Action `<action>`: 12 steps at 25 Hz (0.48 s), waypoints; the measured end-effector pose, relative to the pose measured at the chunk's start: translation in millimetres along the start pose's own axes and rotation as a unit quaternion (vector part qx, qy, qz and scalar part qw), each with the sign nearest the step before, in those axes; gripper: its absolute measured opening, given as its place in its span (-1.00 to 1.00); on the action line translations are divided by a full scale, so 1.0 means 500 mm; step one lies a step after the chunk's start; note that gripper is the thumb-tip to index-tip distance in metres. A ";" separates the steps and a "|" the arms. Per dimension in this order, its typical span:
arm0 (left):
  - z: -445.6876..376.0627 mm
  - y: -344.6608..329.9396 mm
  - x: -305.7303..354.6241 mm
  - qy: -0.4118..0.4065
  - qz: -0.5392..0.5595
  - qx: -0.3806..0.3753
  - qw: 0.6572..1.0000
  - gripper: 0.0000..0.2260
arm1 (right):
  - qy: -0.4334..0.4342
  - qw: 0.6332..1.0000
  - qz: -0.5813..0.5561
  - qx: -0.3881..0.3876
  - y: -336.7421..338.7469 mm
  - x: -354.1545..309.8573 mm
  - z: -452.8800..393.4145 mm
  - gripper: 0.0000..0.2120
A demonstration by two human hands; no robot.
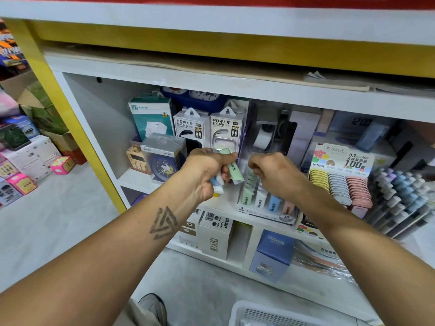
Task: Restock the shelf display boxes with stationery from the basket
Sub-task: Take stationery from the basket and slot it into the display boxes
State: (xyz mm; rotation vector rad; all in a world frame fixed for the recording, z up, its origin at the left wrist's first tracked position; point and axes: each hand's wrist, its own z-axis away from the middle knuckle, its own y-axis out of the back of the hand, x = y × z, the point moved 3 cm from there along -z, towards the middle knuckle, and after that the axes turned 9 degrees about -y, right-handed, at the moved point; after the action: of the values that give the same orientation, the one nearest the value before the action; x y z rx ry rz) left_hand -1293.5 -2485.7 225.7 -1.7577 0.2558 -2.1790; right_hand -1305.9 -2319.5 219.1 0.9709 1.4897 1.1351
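My left hand (207,170) grips a bunch of small erasers (233,171), green on top with blue and white ones lower in the fist, just left of the display box. That clear display box (266,215) stands on the shelf and holds rows of green, white, blue and pink erasers (261,196). Over its back rows my right hand (275,171) hangs with curled fingers, pinching a green eraser down into a row. The white basket (270,314) sits on the floor at the bottom edge, mostly cut off.
Power bank packs (209,130) and a boxed blue clock (162,158) stand left of the display box. Pencil lead cases (339,184) and rows of pens (400,198) fill the right. Boxes (216,234) sit on the lower shelf. Stacked cartons line the floor at left.
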 end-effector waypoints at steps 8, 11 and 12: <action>0.005 -0.017 0.004 0.015 0.052 -0.025 0.998 -0.69 | -0.087 0.896 -0.419 -0.119 0.035 -0.016 0.008 -0.82; 0.006 -0.023 0.006 0.010 0.080 -0.031 0.996 -0.69 | -0.078 0.797 -0.561 -0.211 0.045 -0.029 0.022 -0.72; 0.007 -0.026 0.007 0.012 0.081 -0.031 0.996 -0.71 | -0.065 0.800 -0.561 -0.202 0.051 -0.029 0.024 -0.72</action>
State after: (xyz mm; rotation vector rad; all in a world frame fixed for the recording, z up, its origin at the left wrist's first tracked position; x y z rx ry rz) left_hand -1292.5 -2474.6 234.0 -1.6805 0.4599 -2.0980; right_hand -1290.5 -2324.9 246.2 -0.2024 1.2750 0.4231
